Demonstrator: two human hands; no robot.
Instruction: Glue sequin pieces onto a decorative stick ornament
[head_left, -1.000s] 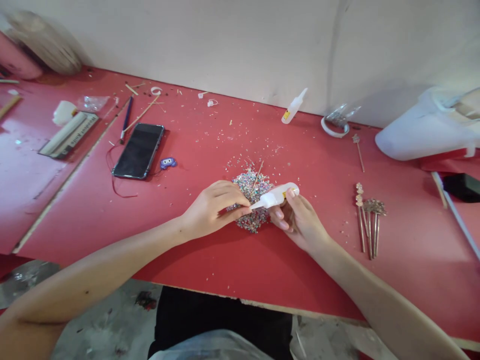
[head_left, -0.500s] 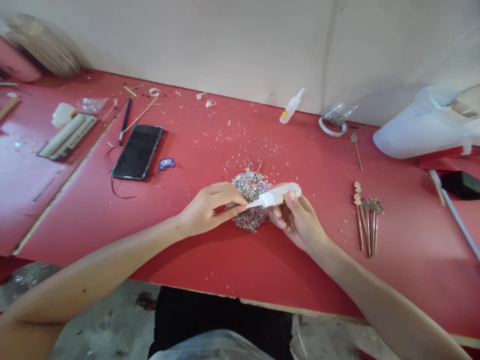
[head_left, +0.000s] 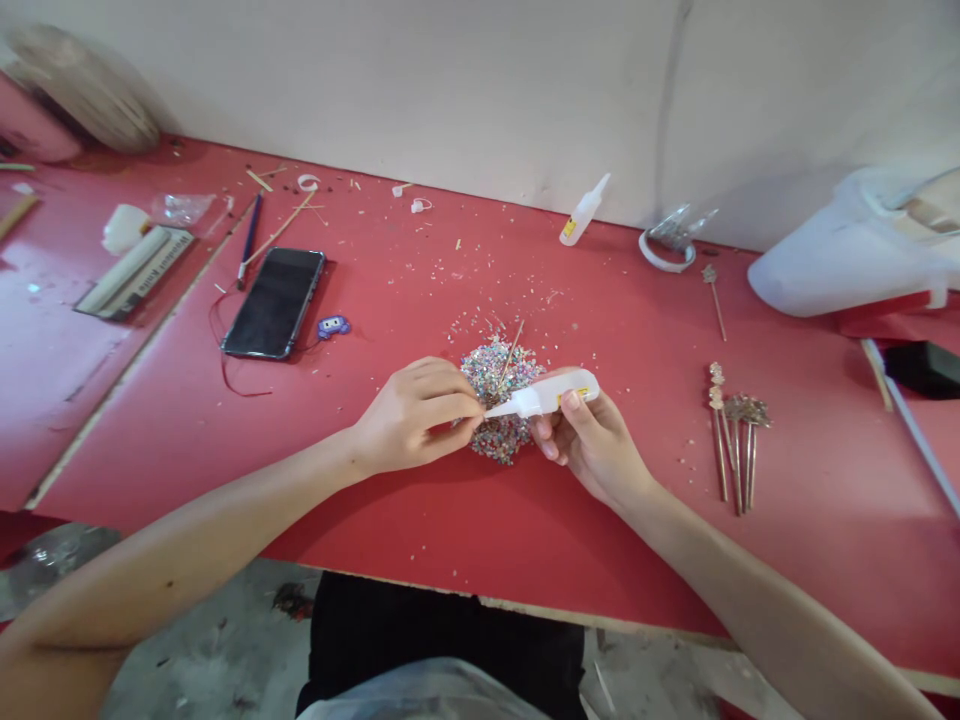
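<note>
My right hand point(head_left: 592, 445) grips a small white glue bottle point(head_left: 551, 392), its nozzle pointing left at my left fingertips. My left hand point(head_left: 416, 415) is pinched shut on something too small to make out, right at the nozzle tip. Both hands hover over a pile of multicoloured sequins point(head_left: 501, 385) on the red table point(head_left: 465, 530). A thin wooden stick point(head_left: 512, 354) lies across the pile's far side.
A black phone point(head_left: 275, 302) lies at the left beside a small blue charm point(head_left: 333, 326). A second glue bottle point(head_left: 584, 210) leans at the wall. Several decorated sticks point(head_left: 733, 440) lie at the right. A white and red object point(head_left: 855, 255) sits far right.
The glue bottle's nozzle and my left fingertips have shifted slightly left and closer together. Everything else on the table is as before.
</note>
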